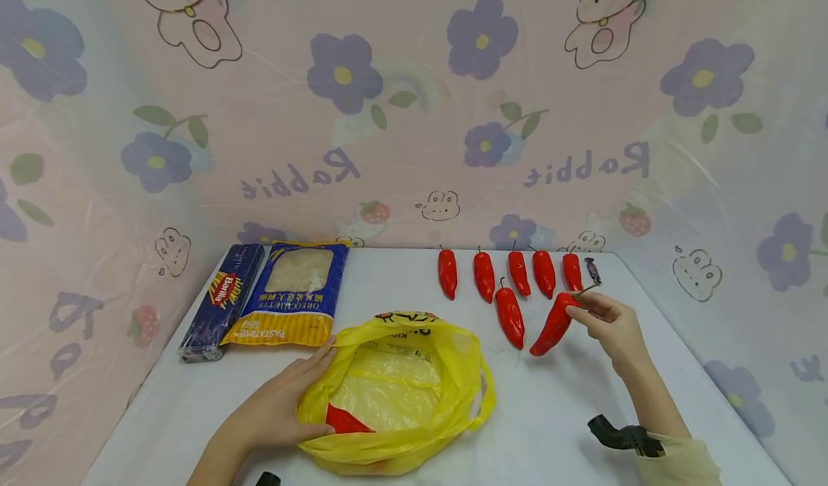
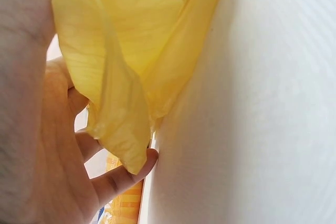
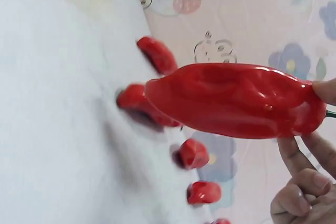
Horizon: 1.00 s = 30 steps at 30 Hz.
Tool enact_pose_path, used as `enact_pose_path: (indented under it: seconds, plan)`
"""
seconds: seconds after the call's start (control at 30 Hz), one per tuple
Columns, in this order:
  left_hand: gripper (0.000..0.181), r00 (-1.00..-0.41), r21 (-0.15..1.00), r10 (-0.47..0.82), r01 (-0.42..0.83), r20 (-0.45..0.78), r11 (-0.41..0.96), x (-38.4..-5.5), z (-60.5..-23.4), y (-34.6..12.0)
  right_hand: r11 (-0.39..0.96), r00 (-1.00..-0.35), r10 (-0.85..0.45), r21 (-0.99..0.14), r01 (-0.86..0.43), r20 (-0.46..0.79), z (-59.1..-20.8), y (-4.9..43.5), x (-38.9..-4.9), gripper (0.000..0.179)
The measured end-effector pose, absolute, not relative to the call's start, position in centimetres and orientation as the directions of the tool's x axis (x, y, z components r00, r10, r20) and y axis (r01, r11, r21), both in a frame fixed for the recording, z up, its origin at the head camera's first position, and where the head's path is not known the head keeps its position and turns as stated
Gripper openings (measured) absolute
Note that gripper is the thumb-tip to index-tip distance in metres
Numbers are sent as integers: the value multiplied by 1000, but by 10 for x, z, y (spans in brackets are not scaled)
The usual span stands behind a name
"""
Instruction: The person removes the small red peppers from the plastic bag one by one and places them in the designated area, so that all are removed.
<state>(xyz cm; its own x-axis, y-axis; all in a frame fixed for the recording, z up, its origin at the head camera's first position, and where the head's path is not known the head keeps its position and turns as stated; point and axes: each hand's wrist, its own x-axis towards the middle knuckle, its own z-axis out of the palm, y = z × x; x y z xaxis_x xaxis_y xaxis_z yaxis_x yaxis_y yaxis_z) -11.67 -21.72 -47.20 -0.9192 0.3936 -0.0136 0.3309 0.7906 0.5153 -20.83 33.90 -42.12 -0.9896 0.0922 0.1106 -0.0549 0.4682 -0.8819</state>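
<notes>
By the stem end, my right hand (image 1: 611, 324) pinches a red chili pepper (image 1: 555, 326) between thumb and fingers. The pepper (image 3: 236, 100) hangs tip-down over the table in the head view and fills the middle of the right wrist view. My left hand (image 1: 278, 407) holds the left side of a yellow plastic bag (image 1: 453, 436), fingers spread along it and thumb at the front rim. The bag's mouth gapes upward, and something red (image 1: 346, 420) shows inside by the thumb. In the left wrist view, the bag (image 2: 126, 77) covers part of the fingers.
Several red peppers (image 1: 484, 277) stand in a row at the back right, with another pepper (image 1: 509, 317) in front. A small wrapped candy (image 1: 592, 271) lies at the row's right end. A blue Barilla pack (image 1: 223, 303) and a pasta bag (image 1: 284, 299) lie at left. Printed curtains enclose the table.
</notes>
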Motion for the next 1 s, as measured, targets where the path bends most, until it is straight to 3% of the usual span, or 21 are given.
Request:
enact_pose_path:
  seconds: [0.23,0.5,0.63,0.83,1.0]
  plan:
    - [116,-914,524,407,348,3,777,-117,-473,-218,431,-986,155,-894,125,-63,-442,350,-233,71]
    - [115,-909,525,417,356,2,773,-117,-474,-219,427,-965,225,-876,223,-136,-459,348,-260,76]
    - [115,-912,522,410,349,-2,778,-117,-474,-219,481,-969,217,-851,209,-115,-465,344,-268,71]
    - [114,-911,521,413,353,1,777,-117,-474,-219,564,-980,200,-814,135,-24,-473,338,-272,48]
    - [115,-910,520,415,356,2,777,-117,-474,-218,588,-980,198,-796,144,-31,-478,331,-270,48]
